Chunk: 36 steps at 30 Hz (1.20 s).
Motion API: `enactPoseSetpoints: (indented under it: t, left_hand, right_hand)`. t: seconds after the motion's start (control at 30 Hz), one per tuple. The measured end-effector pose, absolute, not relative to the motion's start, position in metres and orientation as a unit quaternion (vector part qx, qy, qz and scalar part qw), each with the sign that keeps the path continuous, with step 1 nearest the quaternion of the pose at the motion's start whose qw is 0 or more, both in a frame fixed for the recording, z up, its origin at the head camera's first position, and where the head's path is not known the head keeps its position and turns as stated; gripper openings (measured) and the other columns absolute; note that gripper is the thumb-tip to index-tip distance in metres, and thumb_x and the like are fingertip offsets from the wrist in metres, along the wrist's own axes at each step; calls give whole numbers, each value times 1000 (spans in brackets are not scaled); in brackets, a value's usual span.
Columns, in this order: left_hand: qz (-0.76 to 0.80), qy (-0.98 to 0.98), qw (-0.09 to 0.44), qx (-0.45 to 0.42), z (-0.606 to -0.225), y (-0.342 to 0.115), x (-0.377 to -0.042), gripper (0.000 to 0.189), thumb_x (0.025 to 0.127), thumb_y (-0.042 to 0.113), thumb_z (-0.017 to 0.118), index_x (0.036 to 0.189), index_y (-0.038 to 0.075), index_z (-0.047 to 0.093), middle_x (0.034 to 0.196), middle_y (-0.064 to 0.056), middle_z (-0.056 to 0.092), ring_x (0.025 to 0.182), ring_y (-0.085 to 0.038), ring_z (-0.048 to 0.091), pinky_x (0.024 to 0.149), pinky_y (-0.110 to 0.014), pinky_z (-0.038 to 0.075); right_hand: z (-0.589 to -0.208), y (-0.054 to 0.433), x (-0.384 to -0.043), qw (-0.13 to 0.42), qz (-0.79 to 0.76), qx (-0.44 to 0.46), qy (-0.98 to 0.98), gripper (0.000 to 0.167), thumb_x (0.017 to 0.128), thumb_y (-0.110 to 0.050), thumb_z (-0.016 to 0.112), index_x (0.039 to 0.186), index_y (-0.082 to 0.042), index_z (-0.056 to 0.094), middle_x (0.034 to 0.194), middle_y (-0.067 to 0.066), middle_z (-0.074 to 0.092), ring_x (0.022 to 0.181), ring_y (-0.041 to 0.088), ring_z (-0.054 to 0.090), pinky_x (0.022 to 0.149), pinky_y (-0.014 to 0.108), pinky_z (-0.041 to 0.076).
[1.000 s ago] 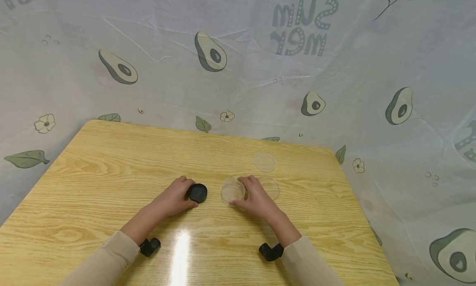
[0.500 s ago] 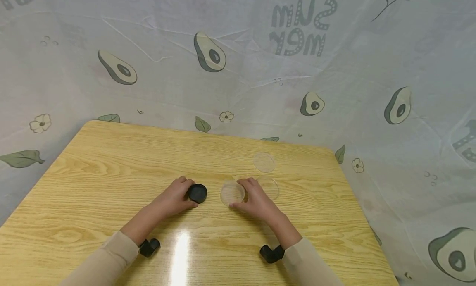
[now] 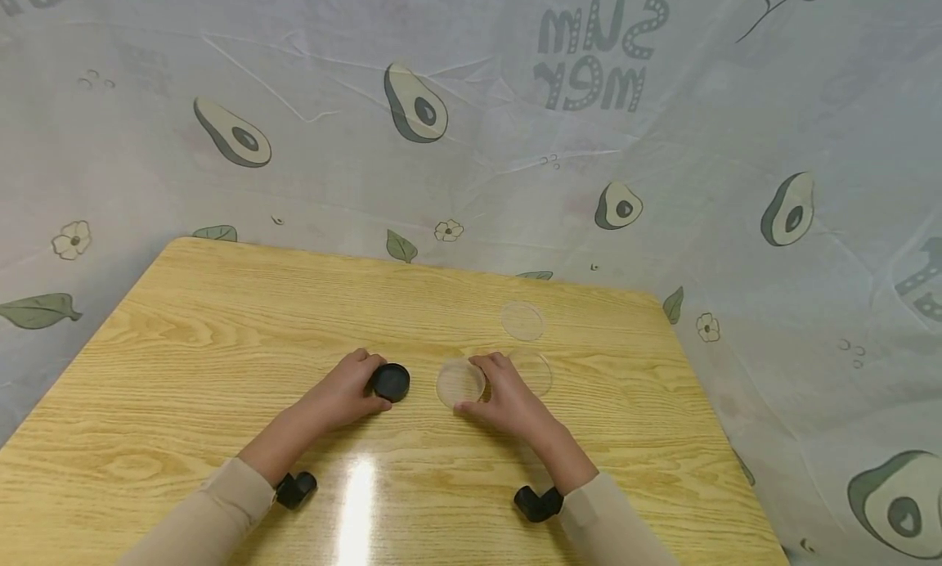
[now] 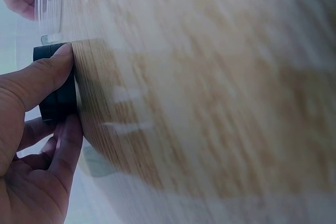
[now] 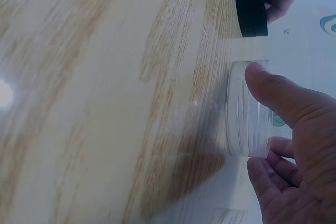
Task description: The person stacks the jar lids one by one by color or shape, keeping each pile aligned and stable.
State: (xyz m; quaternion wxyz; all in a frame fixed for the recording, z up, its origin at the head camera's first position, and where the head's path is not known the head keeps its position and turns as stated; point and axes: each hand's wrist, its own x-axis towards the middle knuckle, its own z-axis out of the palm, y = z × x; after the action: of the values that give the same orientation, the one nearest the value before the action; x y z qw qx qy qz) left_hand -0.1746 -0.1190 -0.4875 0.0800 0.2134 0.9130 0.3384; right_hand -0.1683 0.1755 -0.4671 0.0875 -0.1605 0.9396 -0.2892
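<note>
Now the left hand [image 3: 347, 393] pinches the black case [image 3: 392, 383], left of the clear stack [image 3: 455, 383], whose rings, offset a second ago, look aligned, so seemingly seated, in the right hand's [image 3: 508, 394] grip, with a near disc [image 3: 538, 373] and a far disc [image 3: 523, 321] right of it.

Wood-grain table [image 3: 257, 321]; avocado-print cloth [image 3: 500, 173] hanging behind.

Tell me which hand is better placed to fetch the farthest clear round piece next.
Probably the right hand: it is nearer that clear round piece, though it would first have to release the clear dish it grips. The left hand grips the black round piece and lies farther away.
</note>
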Motion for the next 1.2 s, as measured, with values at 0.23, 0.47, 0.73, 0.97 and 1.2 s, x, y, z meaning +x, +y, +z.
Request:
enactPoseSetpoints:
  t: [0.23,0.47,0.73,0.97,1.2]
  left_hand:
    - [335,914,78,215,-488,-121,-175,50,87,18,87,127,-2,64,110,-15,61,95,-23,57,84,-43,51]
    - [336,914,82,211,-487,-120,-174,51,87,18,87,128,-2,64,110,-15,61,97,-25,58,85,-45,52]
    - [334,915,81,212,-488,-120,-175,50,87,18,87,127,-1,64,108,-14,60,93,-22,55,82,-42,49]
    - [336,914,78,214,-488,-120,-175,50,87,19,87,126,-2,64,109,-14,61,93,-22,55,83,-42,49]
    - [335,914,80,213,-489,-119,-175,51,87,19,87,127,-2,64,111,-15,61,95,-23,56,84,-43,50]
  right_hand:
    - [-468,175,-168,89,-291,-161,939,76,87,-32,88,148,-3,53,136,15,57,121,28,58,103,48,51]
    - [-467,175,-168,89,-288,-160,940,77,87,-32,88,149,-3,53,137,15,57,122,28,57,103,47,51]
    - [-468,176,-167,87,-291,-159,939,78,87,-33,87,150,-3,52,138,14,56,123,28,56,104,48,51]
    - [-469,176,-167,88,-295,-156,938,78,88,-33,87,150,-2,51,139,15,55,125,30,56,105,49,51]
    - [-470,177,-166,85,-295,-153,939,79,88,-33,87,151,-2,50,140,16,54,127,31,56,105,50,52]
